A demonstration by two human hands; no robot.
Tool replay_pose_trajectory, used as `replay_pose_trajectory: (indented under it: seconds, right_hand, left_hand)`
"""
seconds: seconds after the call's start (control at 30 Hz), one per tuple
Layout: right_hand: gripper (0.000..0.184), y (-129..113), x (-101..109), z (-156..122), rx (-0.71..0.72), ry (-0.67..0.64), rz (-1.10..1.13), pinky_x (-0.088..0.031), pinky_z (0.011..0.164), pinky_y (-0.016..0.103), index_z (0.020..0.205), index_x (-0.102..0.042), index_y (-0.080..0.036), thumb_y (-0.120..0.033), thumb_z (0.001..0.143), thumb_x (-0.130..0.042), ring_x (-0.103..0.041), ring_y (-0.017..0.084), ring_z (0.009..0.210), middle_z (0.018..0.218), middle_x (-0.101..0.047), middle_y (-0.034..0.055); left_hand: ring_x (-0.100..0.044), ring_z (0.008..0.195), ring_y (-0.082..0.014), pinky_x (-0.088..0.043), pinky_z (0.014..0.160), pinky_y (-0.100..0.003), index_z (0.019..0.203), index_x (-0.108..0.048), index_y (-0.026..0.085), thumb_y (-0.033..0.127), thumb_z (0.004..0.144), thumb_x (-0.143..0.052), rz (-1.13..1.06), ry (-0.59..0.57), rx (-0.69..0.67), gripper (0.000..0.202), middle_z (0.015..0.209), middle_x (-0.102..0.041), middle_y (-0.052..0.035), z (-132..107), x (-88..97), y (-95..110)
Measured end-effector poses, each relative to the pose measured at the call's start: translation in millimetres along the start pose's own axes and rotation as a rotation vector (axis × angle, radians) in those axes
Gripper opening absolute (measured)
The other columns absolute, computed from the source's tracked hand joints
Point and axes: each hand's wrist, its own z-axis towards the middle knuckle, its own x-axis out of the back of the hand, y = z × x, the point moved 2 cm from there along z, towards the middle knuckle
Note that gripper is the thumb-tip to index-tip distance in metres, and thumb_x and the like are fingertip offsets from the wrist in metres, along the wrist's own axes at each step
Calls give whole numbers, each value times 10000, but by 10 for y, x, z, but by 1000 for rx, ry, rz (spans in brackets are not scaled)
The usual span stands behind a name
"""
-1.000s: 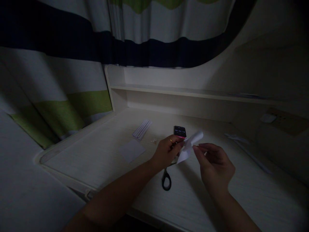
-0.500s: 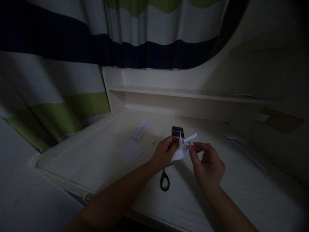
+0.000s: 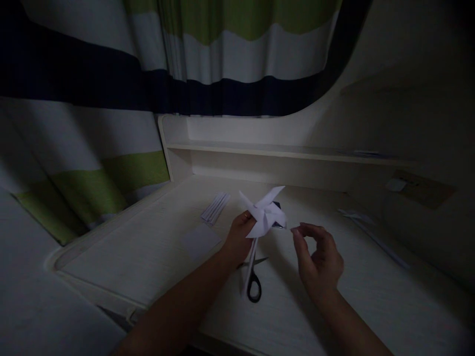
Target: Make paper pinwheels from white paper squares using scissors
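My left hand (image 3: pixel 237 237) is closed round the white stick of a paper pinwheel (image 3: pixel 265 213) and holds it upright above the desk, its folded blades facing me. My right hand (image 3: pixel 318 257) hovers just right of the blades, fingers curled loosely and apart, holding nothing. Black-handled scissors (image 3: pixel 254 284) lie on the desk below the pinwheel's stick. A dark phone (image 3: pixel 277 223) lies behind the pinwheel, mostly hidden by it.
A white paper square (image 3: pixel 200 238) and a bundle of white strips (image 3: pixel 215 207) lie on the pale desk (image 3: pixel 371 296) to the left. More white strips (image 3: pixel 365 230) lie at the right. A shelf (image 3: pixel 289 151) runs along the back, with a striped curtain (image 3: pixel 111 123) behind and to the left.
My left hand has raised and turned the pinwheel so its blades spread open toward me. My right hand has let go of the paper and drawn slightly away. The camera has tilted.
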Motion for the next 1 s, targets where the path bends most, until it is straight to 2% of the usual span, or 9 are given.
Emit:
replay_pose_trajectory:
  seconds: [0.1, 0.27, 0.37, 0.47, 0.57, 0.77, 0.87, 1.0]
  right_hand:
    - [149, 25, -96, -31, -125, -189, 56, -440, 559, 252, 789, -577, -182, -319, 777, -521, -569, 149, 667, 722, -602, 26]
    - [318, -3, -379, -190, -330, -679, 394, -443, 523, 235, 657, -568, -161, -400, 818, -434, -554, 126, 551, 575, -578, 0]
    - [344, -35, -475, -293, -426, -810, 520, -427, 499, 230, 619, -559, -161, -440, 794, -461, -532, 116, 503, 521, -558, -14]
    - [338, -35, -502, -351, -537, -829, 560, -405, 477, 228, 657, -572, -158, -473, 757, -503, -508, 106, 460, 514, -569, -17]
    - [342, -21, -510, -361, -595, -848, 570, -400, 486, 235, 640, -575, -157, -486, 725, -538, -504, 107, 457, 518, -580, -12]
    - [342, 12, -538, -340, -678, -784, 605, -384, 492, 235, 583, -572, -158, -490, 655, -613, -487, 101, 456, 489, -571, -9]
    - [312, 31, -534, -331, -697, -748, 634, -388, 513, 235, 619, -596, -159, -467, 649, -635, -501, 105, 488, 524, -594, -2]
    - [298, 60, -515, -321, -686, -777, 657, -400, 548, 244, 628, -611, -160, -454, 673, -624, -525, 116, 528, 558, -607, 7]
  left_hand:
    - [-454, 488, -53, -364, 490, -181, 648, -576, 120, 197, 564, -667, -156, 33, 9, 146, 559, -532, 17, 36, 41, 28]
    - [-536, 557, -67, -423, 521, -157, 698, -580, 137, 149, 553, -664, -362, 71, 41, 168, 608, -575, 17, 91, 126, 32]
    - [-547, 562, -69, -444, 533, -158, 689, -569, 143, 111, 588, -633, -402, 126, 54, 123, 624, -585, 16, 111, 159, 39]
    - [-553, 560, -78, -460, 535, -175, 700, -571, 143, 127, 661, -586, -409, 155, 73, 44, 638, -593, 5, 131, 180, 29]
    - [-558, 561, -82, -466, 536, -183, 708, -574, 140, 141, 695, -568, -398, 131, 66, 14, 647, -598, 0, 148, 195, 3]
    - [-592, 596, -93, -481, 582, -186, 775, -590, 121, 146, 709, -561, -399, 53, 71, 76, 705, -631, -30, 125, 174, -21]
    - [-612, 651, -120, -490, 618, -219, 830, -591, 119, 167, 733, -545, -371, 29, 75, 118, 777, -648, -60, 115, 142, -7]
    - [-616, 783, -168, -484, 714, -278, 902, -590, 126, 233, 751, -549, -294, -34, 44, 190, 915, -637, -90, 121, 112, 37]
